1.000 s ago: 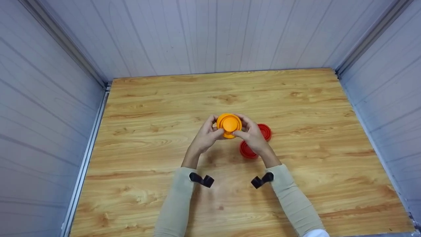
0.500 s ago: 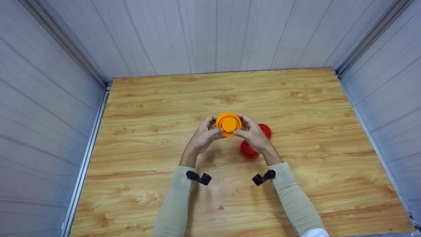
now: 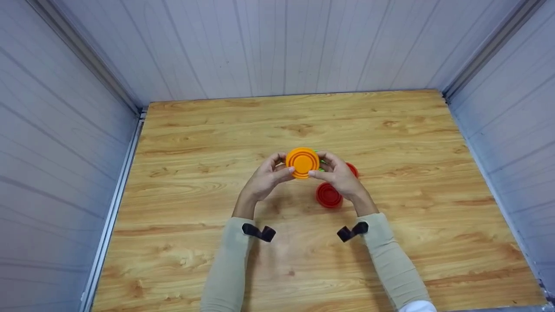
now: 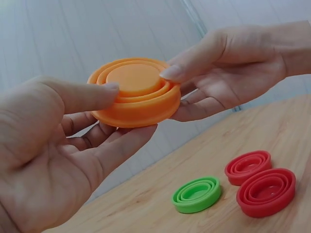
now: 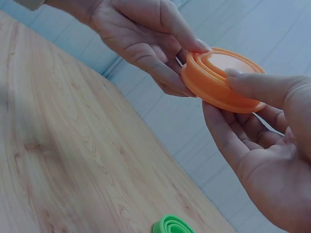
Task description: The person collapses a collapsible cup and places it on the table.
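Note:
An orange collapsible cup (image 3: 303, 163), folded down to a thick disc of concentric rings, is held above the table between both hands. My left hand (image 3: 265, 178) pinches its left side, thumb on the ringed face and fingers underneath. My right hand (image 3: 342, 178) grips the opposite side the same way. In the left wrist view the cup's round flat centre (image 4: 133, 77) faces up. Below lie a green folded cup (image 4: 197, 194) and two red ones, one farther back (image 4: 248, 167) and one nearer (image 4: 266, 191). In the head view the right hand hides most of the green one.
The wood-grain tabletop (image 3: 195, 182) carries the loose cups just right of centre. Pale panel walls stand at the back (image 3: 269, 47), on the left (image 3: 56, 173) and on the right (image 3: 511, 143). In the right wrist view only part of the green cup (image 5: 172, 225) shows.
The orange cup's lower lip, sticking out a second ago, now sits within an even round of rings. Both wrists have spread slightly apart, and some green now shows behind the right hand.

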The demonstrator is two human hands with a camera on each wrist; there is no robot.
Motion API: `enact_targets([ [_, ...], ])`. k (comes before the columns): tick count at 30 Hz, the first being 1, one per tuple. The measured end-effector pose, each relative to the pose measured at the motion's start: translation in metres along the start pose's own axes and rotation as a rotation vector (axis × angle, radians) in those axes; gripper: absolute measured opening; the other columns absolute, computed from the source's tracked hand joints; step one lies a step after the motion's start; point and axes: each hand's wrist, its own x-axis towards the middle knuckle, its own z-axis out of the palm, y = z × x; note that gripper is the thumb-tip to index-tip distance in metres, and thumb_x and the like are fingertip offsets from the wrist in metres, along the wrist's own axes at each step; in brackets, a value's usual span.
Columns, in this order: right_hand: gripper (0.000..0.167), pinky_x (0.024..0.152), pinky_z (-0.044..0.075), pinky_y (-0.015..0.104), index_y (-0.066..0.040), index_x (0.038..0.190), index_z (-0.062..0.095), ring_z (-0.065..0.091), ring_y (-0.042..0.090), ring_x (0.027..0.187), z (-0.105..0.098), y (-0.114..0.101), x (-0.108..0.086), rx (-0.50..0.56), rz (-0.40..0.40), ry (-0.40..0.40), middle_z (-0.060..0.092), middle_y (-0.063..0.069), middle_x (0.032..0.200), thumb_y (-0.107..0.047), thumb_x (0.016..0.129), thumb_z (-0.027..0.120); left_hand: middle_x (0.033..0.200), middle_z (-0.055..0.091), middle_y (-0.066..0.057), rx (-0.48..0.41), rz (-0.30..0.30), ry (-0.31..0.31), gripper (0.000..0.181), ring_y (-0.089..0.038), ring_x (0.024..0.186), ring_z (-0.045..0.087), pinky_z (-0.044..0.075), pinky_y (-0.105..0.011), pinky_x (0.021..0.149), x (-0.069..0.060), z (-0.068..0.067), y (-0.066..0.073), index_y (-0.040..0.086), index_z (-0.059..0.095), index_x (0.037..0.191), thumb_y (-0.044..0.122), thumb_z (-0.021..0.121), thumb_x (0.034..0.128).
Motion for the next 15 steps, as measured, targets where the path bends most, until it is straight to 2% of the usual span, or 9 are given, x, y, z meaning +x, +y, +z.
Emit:
enact_targets([
  [8, 0.042, 0.092, 0.053, 0.038, 0.006, 0.127, 0.049, 0.063, 0.021, 0.105, 0.0005, 0.0029, 0.0006, 0.044, -0.044, 0.031, 0.057, 0.013, 0.119, -0.011, 0.092, 0.063, 0.115, 0.049, -0.013, 0.062, 0.045, 0.069, 0.027, -0.021, 0.103, 0.06, 0.053, -0.039, 0.093, 0.0006, -0.0052, 0.0025, -0.002, 0.049, 0.12, 0.007, 0.056, 0.0954],
  [15, 0.038, 0.087, 0.056, 0.032, 0.007, 0.125, 0.051, 0.064, 0.017, 0.096, -0.001, 0.0034, 0.0011, 0.005, -0.057, 0.105, 0.061, 0.01, 0.11, -0.006, 0.091, 0.062, 0.112, 0.055, -0.013, 0.153, 0.076, 0.119, 0.029, -0.022, 0.102, 0.061, 0.053, -0.038, 0.092, 0.0016, -0.0089, 0.0034, -0.002, 0.056, 0.12, 0.009, 0.059, 0.0938],
])
